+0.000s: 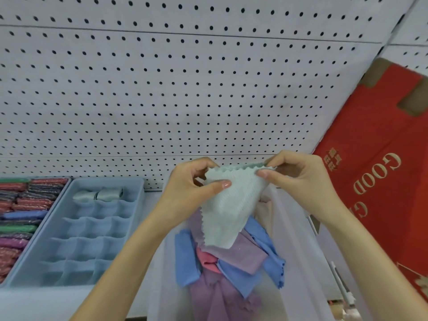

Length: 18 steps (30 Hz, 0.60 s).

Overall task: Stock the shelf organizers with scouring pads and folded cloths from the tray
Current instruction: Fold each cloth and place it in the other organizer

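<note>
We pinch a pale green cloth (228, 205) at its top edge with our left hand (194, 191) and right hand (298, 177), holding it above the tray (308, 262) of loose cloths (231, 269), right of the blue organizer (81, 232).

View: one wide-angle camera on the person's head.
Facing: forward and down, at the pegboard wall (208, 93) and shelf (46, 302).
Nearness: close; left hand (196, 188) and right hand (298, 179), pinching a pale cloth (229, 209), sit low centre.
Roll: tilted; pegboard seams slant down rightward.
</note>
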{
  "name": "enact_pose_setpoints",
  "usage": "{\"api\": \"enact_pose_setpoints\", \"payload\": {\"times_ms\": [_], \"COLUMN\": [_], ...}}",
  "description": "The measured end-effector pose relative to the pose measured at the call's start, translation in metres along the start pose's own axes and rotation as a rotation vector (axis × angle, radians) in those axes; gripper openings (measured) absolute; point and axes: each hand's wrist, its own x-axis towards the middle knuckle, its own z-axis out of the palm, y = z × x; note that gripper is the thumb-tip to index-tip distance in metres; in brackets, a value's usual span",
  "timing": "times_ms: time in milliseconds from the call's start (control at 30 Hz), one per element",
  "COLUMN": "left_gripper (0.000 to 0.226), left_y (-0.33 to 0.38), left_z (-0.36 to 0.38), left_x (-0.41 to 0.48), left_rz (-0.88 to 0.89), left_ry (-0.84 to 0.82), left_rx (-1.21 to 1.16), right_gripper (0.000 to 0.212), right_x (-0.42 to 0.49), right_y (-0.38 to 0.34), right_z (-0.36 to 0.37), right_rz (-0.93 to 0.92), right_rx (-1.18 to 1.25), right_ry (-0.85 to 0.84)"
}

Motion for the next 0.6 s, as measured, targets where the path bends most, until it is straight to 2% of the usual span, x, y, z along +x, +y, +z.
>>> {"api": "enact_pose_setpoints", "payload": {"times_ms": [133,433,600], "left_gripper": [0.008,0.011,0.016], "left_y": [0.003,0.006,0.006], "left_z": [-0.007,-0.009,-0.008], "left_x": [-0.002,-0.007,-0.009], "left_rz": [-0.019,-0.053,-0.045], "left_ry": [-0.026,0.018,0.052], "left_rx": [-0.068,-0.099,-0.064], "right_gripper": [0.018,0.02,0.024], "right_x": [0.001,-0.002,-0.006], "right_y": [-0.002,-0.013,-0.015], "right_z": [-0.001,-0.002,0.0], "right_rz": [0.008,0.014,0.006], "right_rx": [0.01,-0.022,-0.065], "right_ry": [0.006,-0.041,0.047]}}
